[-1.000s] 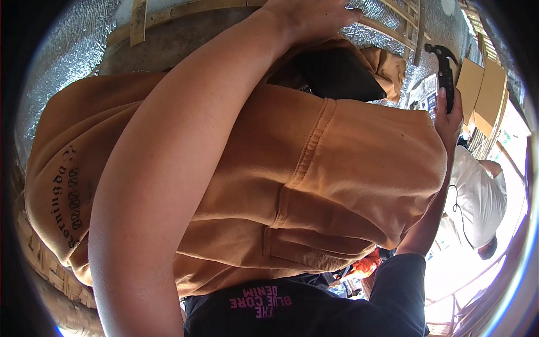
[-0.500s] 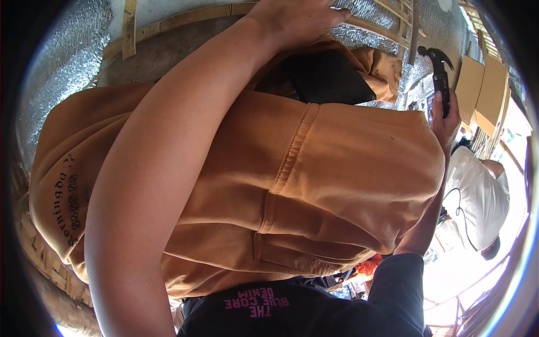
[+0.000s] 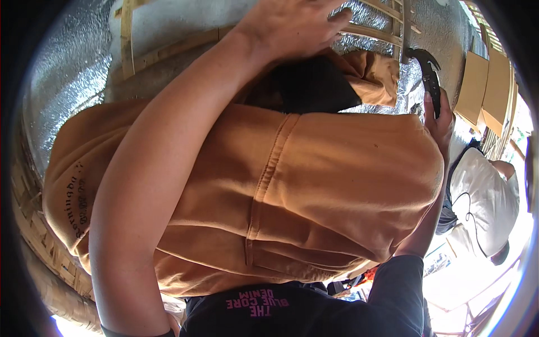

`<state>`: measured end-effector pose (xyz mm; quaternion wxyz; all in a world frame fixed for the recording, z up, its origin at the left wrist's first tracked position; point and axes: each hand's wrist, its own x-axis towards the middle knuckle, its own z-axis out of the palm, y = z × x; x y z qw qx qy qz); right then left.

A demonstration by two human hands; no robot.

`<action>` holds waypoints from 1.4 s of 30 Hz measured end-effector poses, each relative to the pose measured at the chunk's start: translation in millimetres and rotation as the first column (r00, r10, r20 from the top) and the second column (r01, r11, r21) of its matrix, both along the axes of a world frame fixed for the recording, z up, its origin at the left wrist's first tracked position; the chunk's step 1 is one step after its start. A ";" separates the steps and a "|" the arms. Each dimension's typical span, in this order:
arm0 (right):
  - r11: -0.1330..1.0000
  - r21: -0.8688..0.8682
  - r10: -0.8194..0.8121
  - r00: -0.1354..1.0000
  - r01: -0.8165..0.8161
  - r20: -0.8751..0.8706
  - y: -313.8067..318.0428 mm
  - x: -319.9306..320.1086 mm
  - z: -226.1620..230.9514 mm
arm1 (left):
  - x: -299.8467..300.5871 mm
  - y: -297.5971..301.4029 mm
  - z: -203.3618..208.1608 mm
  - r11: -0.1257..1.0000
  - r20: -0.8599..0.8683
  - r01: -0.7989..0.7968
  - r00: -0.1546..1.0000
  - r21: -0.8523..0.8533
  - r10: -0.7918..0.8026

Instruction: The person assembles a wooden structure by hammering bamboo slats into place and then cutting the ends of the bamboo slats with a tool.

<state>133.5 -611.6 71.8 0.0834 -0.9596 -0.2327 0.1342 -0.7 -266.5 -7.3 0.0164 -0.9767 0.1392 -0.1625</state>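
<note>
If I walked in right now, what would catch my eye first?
A big orange-brown garment fills the middle of the view. Above it, the left hand presses on wooden slats laid over shiny silver foil. At the upper right, the right hand grips a black claw hammer, head up.

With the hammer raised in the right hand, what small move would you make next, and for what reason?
Probably bring the hammer a short way down onto the wooden slats. The right hand holds its dark handle with the head just beside the slat frame, while the left hand lies flat on the slats against the foil sheet, as if steadying them. No nail is visible, so aim cautiously.
</note>
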 end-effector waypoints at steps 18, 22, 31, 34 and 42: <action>0.998 0.059 0.023 1.000 -0.023 -0.003 1.9 -4.5 -2.6 | 78.7 -60.0 9.3 0.991 -0.225 0.041 0.972 -0.129 -0.069; 0.990 0.131 0.044 0.999 -0.044 0.003 -3.7 -3.5 -10.0 | 76.2 -62.5 8.5 0.980 -0.261 0.036 0.961 -0.195 -0.088; 0.999 0.043 0.006 1.000 -0.007 0.022 4.1 -6.9 1.0 | 78.7 -58.7 12.2 0.949 -0.199 0.126 0.962 -0.289 -0.188; 0.999 0.053 0.007 1.000 -0.007 -0.002 4.0 -3.6 -0.9 | 86.9 -60.9 4.2 0.969 -0.098 0.105 0.987 -0.223 -0.130; 1.000 -0.007 0.024 1.000 -0.024 0.011 3.2 0.4 4.3 | 90.6 -58.8 2.0 0.907 -0.154 0.148 0.962 -0.394 -0.224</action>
